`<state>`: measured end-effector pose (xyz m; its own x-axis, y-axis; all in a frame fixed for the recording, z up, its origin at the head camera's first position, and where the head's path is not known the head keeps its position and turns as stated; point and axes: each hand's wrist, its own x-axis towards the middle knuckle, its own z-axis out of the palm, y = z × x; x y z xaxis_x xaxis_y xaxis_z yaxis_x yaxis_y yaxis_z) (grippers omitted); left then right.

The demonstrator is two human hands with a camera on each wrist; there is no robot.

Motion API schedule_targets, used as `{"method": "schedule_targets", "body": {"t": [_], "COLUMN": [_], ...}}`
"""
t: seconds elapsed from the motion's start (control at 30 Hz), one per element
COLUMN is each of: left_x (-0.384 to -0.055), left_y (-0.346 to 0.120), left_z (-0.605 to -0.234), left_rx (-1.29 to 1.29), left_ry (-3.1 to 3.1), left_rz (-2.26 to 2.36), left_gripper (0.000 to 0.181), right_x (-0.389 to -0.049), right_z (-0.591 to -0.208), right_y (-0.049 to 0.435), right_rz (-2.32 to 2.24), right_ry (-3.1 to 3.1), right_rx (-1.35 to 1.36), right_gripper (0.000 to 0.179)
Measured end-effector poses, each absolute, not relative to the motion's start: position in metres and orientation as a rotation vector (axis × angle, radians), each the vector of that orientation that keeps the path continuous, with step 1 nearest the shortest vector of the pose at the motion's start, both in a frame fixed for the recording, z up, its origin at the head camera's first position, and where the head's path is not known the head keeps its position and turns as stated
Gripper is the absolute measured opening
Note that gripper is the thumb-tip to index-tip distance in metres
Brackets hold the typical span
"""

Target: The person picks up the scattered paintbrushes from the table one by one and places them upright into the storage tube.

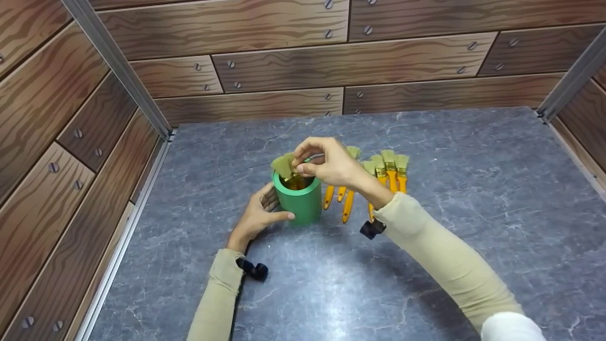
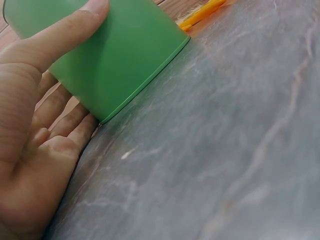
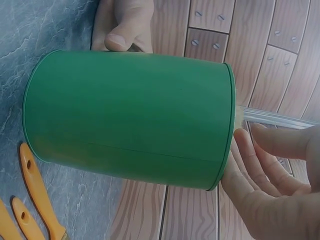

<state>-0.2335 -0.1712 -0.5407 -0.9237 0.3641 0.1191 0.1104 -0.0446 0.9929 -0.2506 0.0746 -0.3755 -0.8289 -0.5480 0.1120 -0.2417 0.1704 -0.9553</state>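
Green container (image 1: pixel 304 204) stands held by left hand (image 1: pixel 256 214), beneath right hand (image 1: pixel 332 163)

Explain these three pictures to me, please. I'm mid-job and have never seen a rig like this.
There is no robot here, just a person's two bare hands. The wide picture comes from a camera on the head, looking forward and down. The others come from wrist cameras, so they look tilted: in the right wrist view the cup seems to lie sideways, but the head view shows it upright.

The left hand holds the green cup by its side. The right hand is at the cup's mouth, next to bristles sticking out; I can't tell whether it grips a brush. More brushes, with orange handles, lie on the grey table, to the right of the cup.
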Motion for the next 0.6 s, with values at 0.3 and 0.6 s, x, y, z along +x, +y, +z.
{"method": "schedule_targets", "body": {"t": [0.3, 0.6], "left_x": [-0.234, -0.233], "left_y": [-0.171, -0.172], "left_z": [-0.541, -0.541], "left_rx": [0.512, 0.501], "left_ry": [2.041, 2.051], "left_rz": [2.087, 2.086], "left_gripper": [0.097, 0.096], "right_x": [-0.248, -0.246], "right_z": [-0.372, -0.368], "right_y": [0.084, 0.104], "right_rz": [-1.683, -1.564], "right_ry": [2.233, 2.385], "right_rx": [-0.737, -0.753], "right_gripper": [0.023, 0.029]}}
